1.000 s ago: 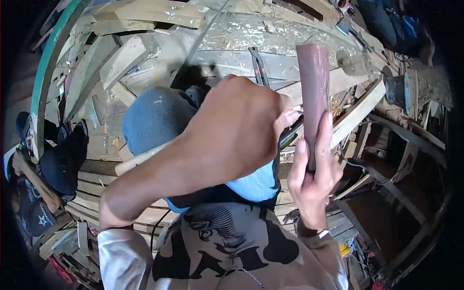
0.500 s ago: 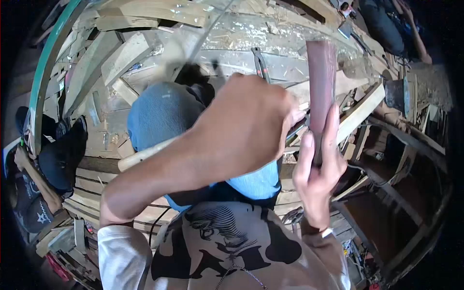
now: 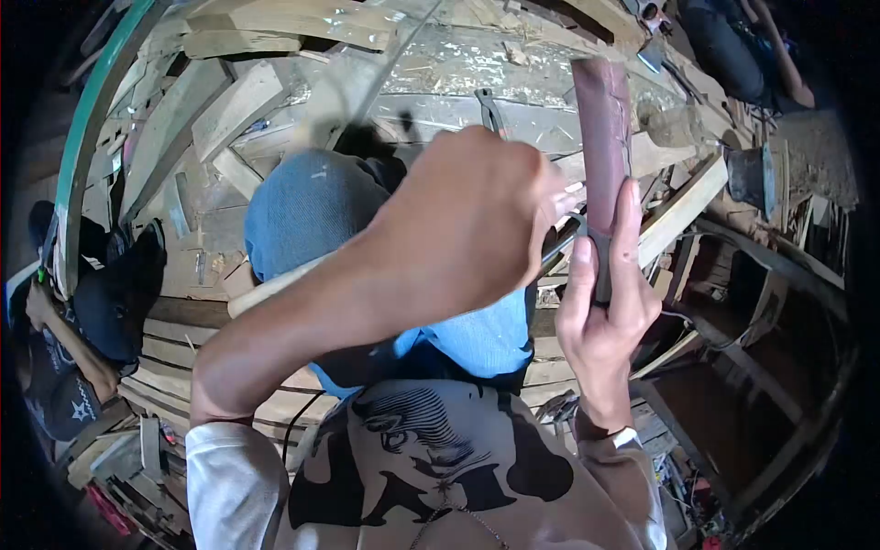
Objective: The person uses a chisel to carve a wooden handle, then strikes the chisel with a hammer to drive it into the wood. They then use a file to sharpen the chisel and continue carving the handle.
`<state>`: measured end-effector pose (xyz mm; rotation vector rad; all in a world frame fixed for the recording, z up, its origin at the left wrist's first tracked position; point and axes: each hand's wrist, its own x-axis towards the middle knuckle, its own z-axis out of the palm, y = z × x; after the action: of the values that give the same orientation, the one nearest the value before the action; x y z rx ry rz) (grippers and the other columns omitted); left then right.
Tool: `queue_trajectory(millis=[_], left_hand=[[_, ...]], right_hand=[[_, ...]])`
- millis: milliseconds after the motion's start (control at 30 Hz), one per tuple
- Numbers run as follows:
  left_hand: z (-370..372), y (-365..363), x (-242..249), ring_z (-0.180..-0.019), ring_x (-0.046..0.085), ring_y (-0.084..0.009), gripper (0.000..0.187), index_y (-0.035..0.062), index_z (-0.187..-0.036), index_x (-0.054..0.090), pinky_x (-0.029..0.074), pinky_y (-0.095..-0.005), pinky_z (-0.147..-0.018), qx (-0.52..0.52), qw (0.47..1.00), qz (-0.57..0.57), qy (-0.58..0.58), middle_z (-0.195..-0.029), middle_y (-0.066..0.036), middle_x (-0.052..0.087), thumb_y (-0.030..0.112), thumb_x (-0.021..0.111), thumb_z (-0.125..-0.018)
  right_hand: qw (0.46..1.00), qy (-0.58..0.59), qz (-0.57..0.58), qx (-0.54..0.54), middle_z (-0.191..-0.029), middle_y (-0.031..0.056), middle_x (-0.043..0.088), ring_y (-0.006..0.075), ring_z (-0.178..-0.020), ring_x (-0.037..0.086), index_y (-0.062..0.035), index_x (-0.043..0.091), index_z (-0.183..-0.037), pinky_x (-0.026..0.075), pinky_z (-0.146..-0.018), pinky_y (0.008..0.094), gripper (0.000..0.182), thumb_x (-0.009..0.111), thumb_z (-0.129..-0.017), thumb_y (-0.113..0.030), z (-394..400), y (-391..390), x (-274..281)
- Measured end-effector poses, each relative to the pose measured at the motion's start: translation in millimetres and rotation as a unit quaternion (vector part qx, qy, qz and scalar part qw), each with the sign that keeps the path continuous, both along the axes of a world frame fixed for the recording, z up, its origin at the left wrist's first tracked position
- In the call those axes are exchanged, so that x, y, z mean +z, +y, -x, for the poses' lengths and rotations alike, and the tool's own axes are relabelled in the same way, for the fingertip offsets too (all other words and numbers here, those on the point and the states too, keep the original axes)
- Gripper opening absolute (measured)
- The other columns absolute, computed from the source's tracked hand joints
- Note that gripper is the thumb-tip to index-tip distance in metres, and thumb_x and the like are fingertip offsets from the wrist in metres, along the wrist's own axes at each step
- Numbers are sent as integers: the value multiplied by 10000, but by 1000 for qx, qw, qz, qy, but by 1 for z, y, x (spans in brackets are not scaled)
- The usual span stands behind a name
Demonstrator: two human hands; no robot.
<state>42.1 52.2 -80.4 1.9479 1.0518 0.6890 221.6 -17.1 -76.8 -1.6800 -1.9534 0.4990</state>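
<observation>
My left hand [image 3: 481, 206] is closed, its back toward me, around a tool with a long pale wooden handle [image 3: 266, 291] that runs beneath my forearm. The tool's thin dark metal part [image 3: 561, 242] shows past my knuckles, beside the workpiece. My right hand [image 3: 607, 316] grips a reddish-brown wooden piece [image 3: 601, 147] upright, with thumb and fingers around its narrower dark lower end [image 3: 601, 266]. Its right edge looks rough. The exact contact between tool and wood is hidden behind my left fingers.
Pliers [image 3: 490, 112] lie on the worn boards ahead. Wood offcuts [image 3: 240, 108] are piled at left, beside a green-edged beam [image 3: 96, 119]. A pale plank [image 3: 683, 211] slants at right. Other people sit at far left [image 3: 87, 321] and upper right [image 3: 733, 50].
The reddish wooden piece has risen slightly, and its top has tipped left. My left hand has shifted a little upward with the tool; both hands keep their hold.
</observation>
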Motion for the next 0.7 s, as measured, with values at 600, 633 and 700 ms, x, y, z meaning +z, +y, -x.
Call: queue_trajectory(millis=[600, 633, 700], left_hand=[[5, -5, -5, -555, 547, -375, 181, -27, -668, 573, 430, -435, -537, 4, 998, -36, -52, -579, -207, 514, 33, 616, -833], [7, -4, -5, -555, 546, -374, 193, -29, -664, 568, 433, -431, -537, 1, 999, -28, -35, -579, -206, 515, 38, 614, -839], [4, -6, -10, -551, 543, -371, 218, -30, -655, 557, 435, -429, -532, 5, 998, -49, -46, -574, -202, 515, 48, 606, -852]], right_hand=[[998, -33, -47, 23, -1191, 311, 632, 350, -815, 724, 109, 458, -1380, 581, -694, 359, 517, 606, -891, 31, -6, -24, -11], [996, -14, -88, 33, -1186, 325, 628, 352, -827, 724, 110, 447, -1387, 582, -705, 358, 528, 610, -891, 30, -7, -30, -14], [997, 2, -65, 35, -1097, 311, 661, 343, -795, 722, 93, 445, -1400, 576, -679, 365, 542, 608, -885, 44, -5, -27, -12]])
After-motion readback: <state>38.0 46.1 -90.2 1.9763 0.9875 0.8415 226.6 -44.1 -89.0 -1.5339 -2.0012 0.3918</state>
